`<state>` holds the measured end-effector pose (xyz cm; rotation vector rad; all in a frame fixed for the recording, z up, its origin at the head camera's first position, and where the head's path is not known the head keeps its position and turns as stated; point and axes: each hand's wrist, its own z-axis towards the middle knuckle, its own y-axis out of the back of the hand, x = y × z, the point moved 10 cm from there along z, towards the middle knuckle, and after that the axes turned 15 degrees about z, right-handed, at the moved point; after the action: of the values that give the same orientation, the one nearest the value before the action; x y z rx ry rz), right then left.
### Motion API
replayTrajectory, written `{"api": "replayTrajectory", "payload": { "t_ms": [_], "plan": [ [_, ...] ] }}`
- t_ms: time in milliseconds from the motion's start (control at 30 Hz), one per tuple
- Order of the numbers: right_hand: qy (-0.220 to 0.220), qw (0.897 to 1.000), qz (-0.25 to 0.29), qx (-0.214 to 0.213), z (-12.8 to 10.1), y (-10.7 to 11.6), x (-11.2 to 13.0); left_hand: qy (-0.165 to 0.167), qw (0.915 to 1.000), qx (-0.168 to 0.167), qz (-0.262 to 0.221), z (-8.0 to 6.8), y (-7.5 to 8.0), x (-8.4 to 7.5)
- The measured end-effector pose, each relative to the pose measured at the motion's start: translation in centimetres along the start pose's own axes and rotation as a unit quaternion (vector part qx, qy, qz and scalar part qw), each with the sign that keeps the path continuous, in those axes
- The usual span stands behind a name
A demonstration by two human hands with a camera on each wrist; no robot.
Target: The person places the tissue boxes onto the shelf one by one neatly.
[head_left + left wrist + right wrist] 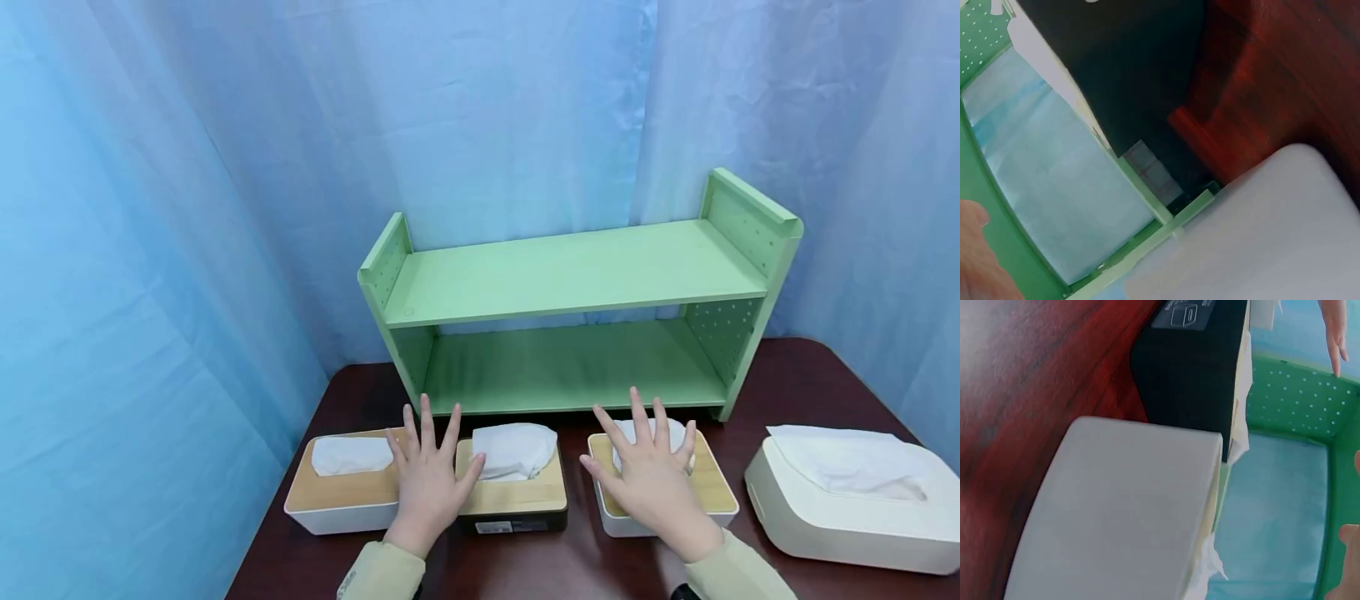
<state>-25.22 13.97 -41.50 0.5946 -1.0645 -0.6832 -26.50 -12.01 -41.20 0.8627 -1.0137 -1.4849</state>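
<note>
My left grip (427, 493) and right grip (654, 482) spread empty; I'd clasp the black, wood-topped, rectangular tissue box (519, 498) by its sides.

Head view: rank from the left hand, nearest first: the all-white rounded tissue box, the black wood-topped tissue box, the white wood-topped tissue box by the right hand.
1. Black wood-topped tissue box, overlapped by the left hand.
2. White wood-topped tissue box, by the right hand.
3. All-white rounded tissue box, far right.
</note>
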Motion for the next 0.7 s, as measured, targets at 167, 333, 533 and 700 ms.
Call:
{"api": "replayTrajectory", "payload": {
  "t_ms": [167,333,533,700],
  "plan": [
    [-0.004,1.000,0.022,0.022,-0.5,-2.2,0.5,-0.004,0.9999,-0.001,-0.016,-0.8,-1.0,-0.6],
    [0.010,0.999,0.028,0.036,-1.0,-4.8,1.3,-0.018,0.9979,0.036,-0.051,-1.7,-2.9,-1.2],
    [0.070,0.995,0.055,0.036,-1.4,-7.4,3.0,-0.037,0.9864,0.100,-0.125,-3.2,-6.2,-1.6],
    [0.066,0.987,0.119,0.089,-1.6,-9.8,3.4,-0.032,0.9785,0.139,-0.149,-3.8,-7.7,-1.5]
  ]
}}
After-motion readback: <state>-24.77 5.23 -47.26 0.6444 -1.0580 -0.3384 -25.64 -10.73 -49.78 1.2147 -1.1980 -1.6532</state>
